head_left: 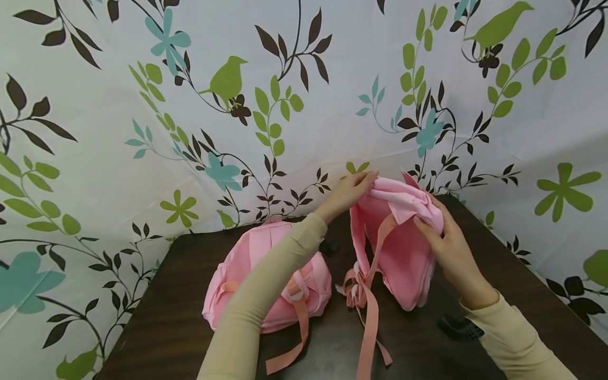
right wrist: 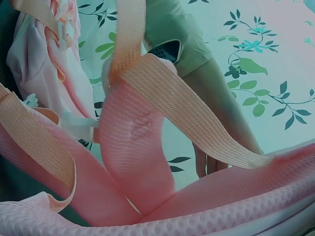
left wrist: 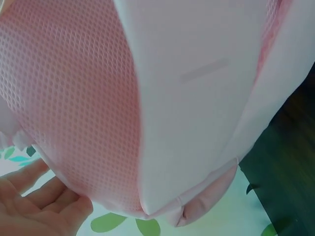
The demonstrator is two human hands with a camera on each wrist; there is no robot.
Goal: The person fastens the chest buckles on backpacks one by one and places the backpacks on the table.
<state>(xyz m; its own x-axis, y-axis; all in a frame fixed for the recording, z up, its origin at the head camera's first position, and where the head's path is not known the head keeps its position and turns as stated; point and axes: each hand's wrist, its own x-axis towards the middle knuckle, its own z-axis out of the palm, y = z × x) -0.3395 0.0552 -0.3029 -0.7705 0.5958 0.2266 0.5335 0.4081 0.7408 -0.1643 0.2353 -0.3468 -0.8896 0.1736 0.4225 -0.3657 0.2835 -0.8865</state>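
A pink backpack with a mesh back is held up off the table at the right, its top edge raised toward the wall. My left hand grips its upper left corner. At the right side of the same bag, my right hand holds the edge, thumb in front. Orange webbing straps hang from it to the tabletop. In the left wrist view, my left fingertips pinch the mesh panel's edge. Padded shoulder straps with orange webbing fill the right wrist view.
Another pink backpack lies on the dark wooden table left of the held one, partly behind my left sleeve. Its orange strap trails forward. A patterned cloth with birds and leaves hangs behind. A black device sits by my right wrist.
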